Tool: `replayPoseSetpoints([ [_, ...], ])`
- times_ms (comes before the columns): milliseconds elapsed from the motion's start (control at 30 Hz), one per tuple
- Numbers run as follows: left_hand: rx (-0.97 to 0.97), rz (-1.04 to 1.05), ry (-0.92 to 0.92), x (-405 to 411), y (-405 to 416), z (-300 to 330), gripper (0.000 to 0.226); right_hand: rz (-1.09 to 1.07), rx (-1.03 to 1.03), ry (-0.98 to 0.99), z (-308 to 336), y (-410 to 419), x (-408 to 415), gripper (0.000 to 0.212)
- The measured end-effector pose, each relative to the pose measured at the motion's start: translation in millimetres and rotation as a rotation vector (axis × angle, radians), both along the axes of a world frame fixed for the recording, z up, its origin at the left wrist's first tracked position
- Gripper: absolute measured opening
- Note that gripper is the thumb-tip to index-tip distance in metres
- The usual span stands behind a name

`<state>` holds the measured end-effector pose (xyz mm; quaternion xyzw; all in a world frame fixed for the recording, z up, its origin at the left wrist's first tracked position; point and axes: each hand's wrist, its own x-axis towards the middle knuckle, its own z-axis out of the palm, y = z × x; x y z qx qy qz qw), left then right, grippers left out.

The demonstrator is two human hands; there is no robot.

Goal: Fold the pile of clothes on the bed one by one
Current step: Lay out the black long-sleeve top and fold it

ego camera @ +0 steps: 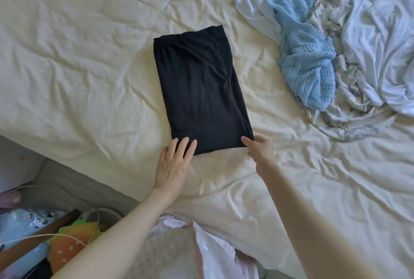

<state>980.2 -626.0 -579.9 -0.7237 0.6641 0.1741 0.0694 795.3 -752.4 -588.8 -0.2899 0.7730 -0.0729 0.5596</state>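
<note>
The left hand (173, 162) lies flat-fingered on the folded black knit garment's (199, 92) near corner, mid-bed; the right hand (259, 147) pinches the other — lift both evenly, fold away squarely.

Folded black garment (199, 95) mid-bed, unfolded clothes pile (331, 38) top-right.

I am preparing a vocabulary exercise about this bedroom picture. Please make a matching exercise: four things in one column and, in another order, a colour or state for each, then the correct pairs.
Things
1. black garment
2. knitted top
3. left hand
4. bedcover

Descriptions
A. cream, wrinkled
B. light blue, crumpled in the pile
C. folded into a rectangle
D. flat, fingertips on dark cloth

Pairs: 1-C, 2-B, 3-D, 4-A
</note>
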Motion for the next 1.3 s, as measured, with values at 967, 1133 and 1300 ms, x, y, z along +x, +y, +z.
replayPoseSetpoints([
  [967,0.277,0.708,1.134,56.3,-1.8,47.5,0.024,0.01,0.079,-0.162,72.2,12.5,-26.3,0.027],
  [1133,0.012,0.85,1.055,79.6,-49.3,47.0,0.012,0.016,-0.128,-0.108,67.2,-40.6,28.5,0.008],
  [1300,-0.035,0.971,0.834,95.9,-89.6,18.7,0.038,0.147,-0.208,-0.139,41.8,-69.1,76.0,0.039],
])
